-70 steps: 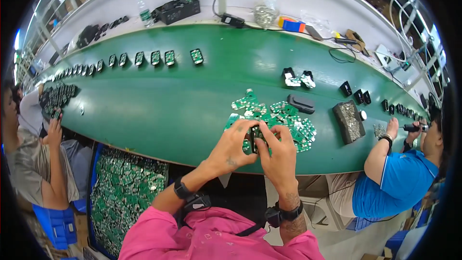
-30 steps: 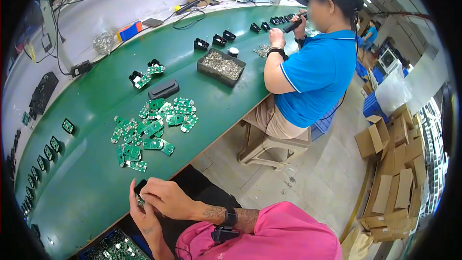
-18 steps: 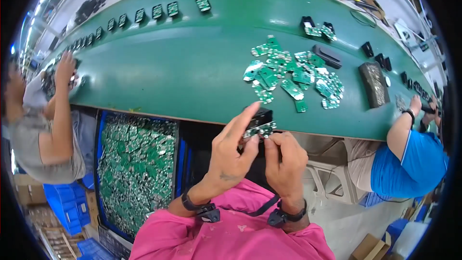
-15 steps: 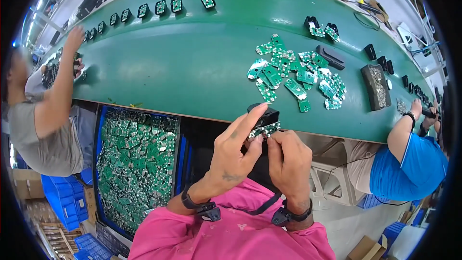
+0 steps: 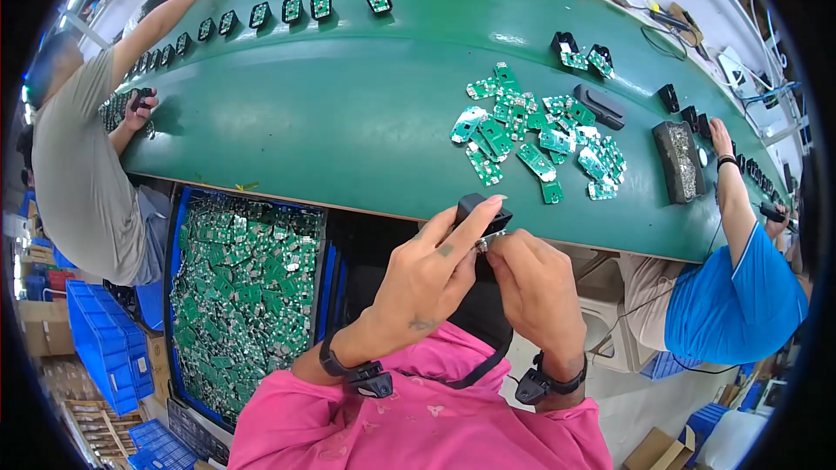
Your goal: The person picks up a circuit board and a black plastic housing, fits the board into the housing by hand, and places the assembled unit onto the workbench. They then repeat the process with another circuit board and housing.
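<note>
My left hand [image 5: 422,283] is wrapped round a small black plastic housing [image 5: 473,204], held up just off the table's front edge. A narrow bit of a circuit board [image 5: 493,236] with metal parts shows at the housing's near side. My right hand [image 5: 542,296] is closed in a pinch at that board's near end; its fingertips are partly hidden. Beyond my hands, a loose pile of green circuit boards [image 5: 538,141] lies on the table. A closed black case [image 5: 599,107] rests at the pile's right side.
The green table [image 5: 305,113] carries a row of black housings with boards [image 5: 293,10] along its far side. Below its edge, left of me, stands a bin of boards [image 5: 248,296]. A dark block [image 5: 679,162] lies to the right. Co-workers sit on both sides.
My hands have tilted the housing, so less of the board shows, and my right hand has shifted slightly right. The left co-worker reaches farther across; the right one's arm now stretches onto the table.
</note>
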